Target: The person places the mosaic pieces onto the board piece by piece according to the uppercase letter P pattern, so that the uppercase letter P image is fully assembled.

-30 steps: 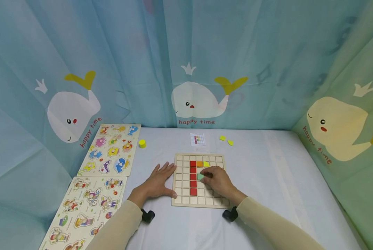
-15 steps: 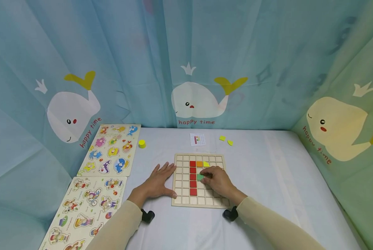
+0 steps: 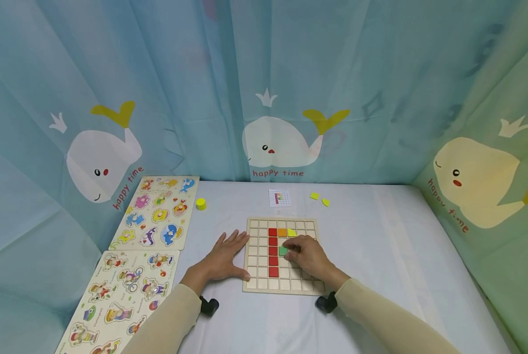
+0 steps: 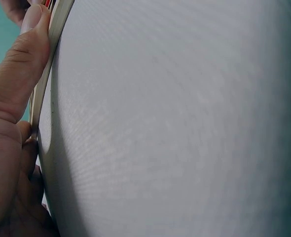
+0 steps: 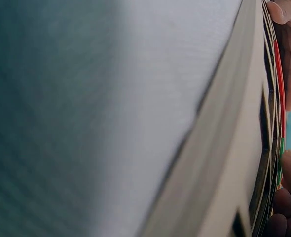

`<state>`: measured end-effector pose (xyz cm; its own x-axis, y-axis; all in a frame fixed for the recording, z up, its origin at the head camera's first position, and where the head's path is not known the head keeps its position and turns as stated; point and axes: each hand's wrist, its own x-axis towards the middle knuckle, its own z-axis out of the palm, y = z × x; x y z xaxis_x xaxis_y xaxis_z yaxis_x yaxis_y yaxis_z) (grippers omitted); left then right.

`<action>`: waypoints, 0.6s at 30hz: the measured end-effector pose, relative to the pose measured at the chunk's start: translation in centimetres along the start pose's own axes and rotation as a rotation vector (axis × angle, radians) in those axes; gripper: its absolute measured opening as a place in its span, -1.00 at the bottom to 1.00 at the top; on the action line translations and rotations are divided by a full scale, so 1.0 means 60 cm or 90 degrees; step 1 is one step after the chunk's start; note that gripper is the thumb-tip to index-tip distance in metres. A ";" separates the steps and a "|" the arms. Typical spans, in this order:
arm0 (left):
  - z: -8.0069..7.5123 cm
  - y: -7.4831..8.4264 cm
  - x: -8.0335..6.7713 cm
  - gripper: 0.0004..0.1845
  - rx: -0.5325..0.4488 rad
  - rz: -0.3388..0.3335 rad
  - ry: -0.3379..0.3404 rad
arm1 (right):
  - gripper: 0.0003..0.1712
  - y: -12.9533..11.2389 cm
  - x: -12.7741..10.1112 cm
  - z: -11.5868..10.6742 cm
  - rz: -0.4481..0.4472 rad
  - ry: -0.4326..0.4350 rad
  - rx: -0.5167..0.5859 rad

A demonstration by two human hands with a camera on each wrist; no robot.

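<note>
A wooden grid board (image 3: 252, 284) lies on the white table in the head view. My left hand (image 3: 219, 260) rests at its left edge, fingers spread and straight, the thumb touching the frame. My right hand (image 3: 311, 256) is over the grid, its thumb and fingertips pinching a green square tile (image 3: 283, 250) that sits in a cell. Left of that tile runs a column of red tiles (image 3: 273, 261). In the top row of the pattern are an orange tile (image 3: 282, 232) and a yellow piece (image 3: 292, 232) with one corner cut. The right hand hides several cells.
Behind the board lies a small pattern card (image 3: 279, 198). Two yellow pieces (image 3: 314, 195) lie to its right. A yellow cylinder (image 3: 201, 203) stands at the left, beside an animal puzzle board (image 3: 159, 215) and a second picture puzzle (image 3: 118, 312). Curtains enclose the table.
The green tile looked paler and shinier a second ago and now shows a deeper green in its cell. Both hands stay in nearly the same place.
</note>
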<state>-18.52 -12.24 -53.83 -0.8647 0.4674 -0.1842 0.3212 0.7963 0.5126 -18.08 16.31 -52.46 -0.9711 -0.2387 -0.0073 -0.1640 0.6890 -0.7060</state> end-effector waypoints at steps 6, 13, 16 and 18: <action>0.001 -0.001 0.000 0.30 -0.005 -0.001 0.000 | -0.59 0.001 -0.001 -0.001 0.047 0.016 0.059; 0.002 -0.002 0.001 0.30 -0.001 -0.001 0.002 | -0.59 0.000 -0.002 -0.006 0.054 0.035 0.100; 0.002 -0.003 0.001 0.29 0.000 -0.001 0.002 | -0.61 0.003 0.000 -0.009 0.053 0.042 0.104; 0.002 -0.002 0.000 0.29 -0.002 0.000 0.003 | -0.62 0.007 0.001 -0.014 0.048 0.051 0.108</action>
<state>-18.54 -12.29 -54.02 -0.8665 0.4654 -0.1807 0.3196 0.7951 0.5154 -18.36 17.17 -52.18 -0.9912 -0.1314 -0.0133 -0.0655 0.5759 -0.8149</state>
